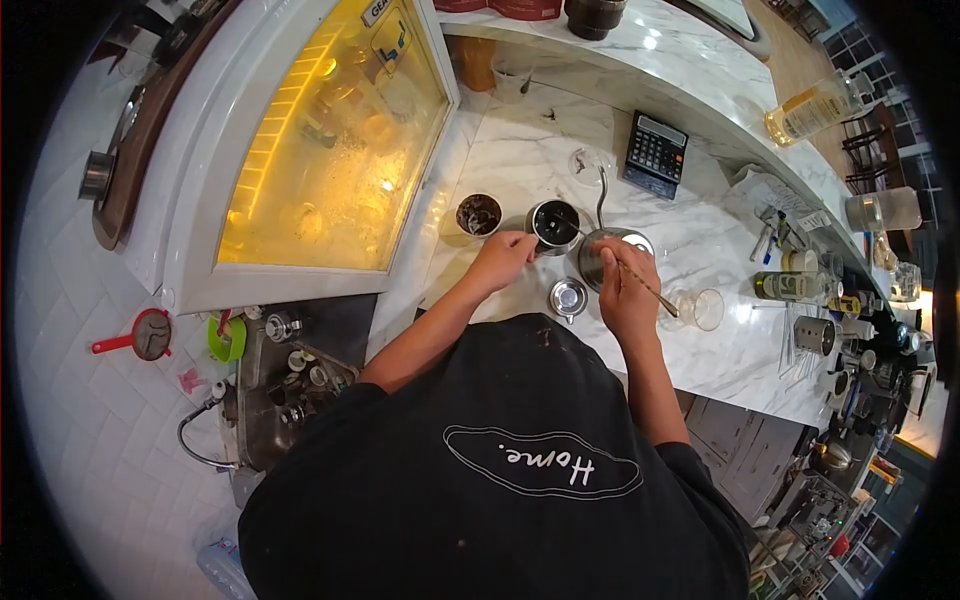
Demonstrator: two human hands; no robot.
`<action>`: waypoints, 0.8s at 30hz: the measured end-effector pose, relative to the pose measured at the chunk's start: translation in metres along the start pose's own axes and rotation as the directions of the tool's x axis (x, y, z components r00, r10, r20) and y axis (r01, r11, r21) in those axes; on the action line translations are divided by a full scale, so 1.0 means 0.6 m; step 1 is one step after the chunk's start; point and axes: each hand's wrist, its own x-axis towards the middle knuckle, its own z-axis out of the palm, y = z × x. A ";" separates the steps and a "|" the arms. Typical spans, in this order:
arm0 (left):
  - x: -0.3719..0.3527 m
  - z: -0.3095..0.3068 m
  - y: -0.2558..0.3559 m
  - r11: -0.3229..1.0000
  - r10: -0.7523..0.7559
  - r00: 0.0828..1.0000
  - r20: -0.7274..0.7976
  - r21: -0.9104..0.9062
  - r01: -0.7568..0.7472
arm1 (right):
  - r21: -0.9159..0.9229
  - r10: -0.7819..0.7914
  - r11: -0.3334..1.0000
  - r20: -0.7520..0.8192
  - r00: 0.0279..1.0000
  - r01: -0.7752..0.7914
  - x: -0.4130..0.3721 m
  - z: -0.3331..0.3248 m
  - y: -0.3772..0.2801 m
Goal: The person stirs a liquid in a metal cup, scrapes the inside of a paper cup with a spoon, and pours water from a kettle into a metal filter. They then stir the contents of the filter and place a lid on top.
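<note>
At the middle of the marble counter is a metal cup (549, 222) with dark contents. My left hand (505, 260) is closed at its near left side, on its rim or handle. My right hand (628, 284) pinches a long thin spoon (650, 288), whose far end reaches into the cup. Partly behind my right hand stands a steel gooseneck kettle (592, 262). A container of dark, wet-looking matter (478, 215) sits left of the cup. Nearer to me is a small round metal item (568, 297), and an empty-looking glass (702, 309) is to the right.
A white glass-door fridge (335, 140), lit yellow, borders the counter on the left. Beyond the cup lie a calculator (656, 150) and a clear round lid (588, 165). Bottles (785, 286), a metal canister (813, 336) and utensils line the right side. A sink (262, 400) is at lower left.
</note>
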 end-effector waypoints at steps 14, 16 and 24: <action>-0.002 -0.007 0.017 0.996 -0.069 0.997 0.017 0.051 0.068 | -0.028 0.034 0.999 -0.028 0.999 -0.035 0.005 -0.003 0.004; -0.004 -0.006 0.020 0.998 -0.048 0.999 0.014 0.039 0.047 | 0.007 0.066 0.998 -0.026 0.997 -0.066 0.002 -0.008 0.005; -0.009 -0.006 0.035 0.998 -0.064 0.998 0.009 0.005 0.064 | 0.030 0.054 0.998 -0.034 0.998 -0.053 0.010 0.000 0.003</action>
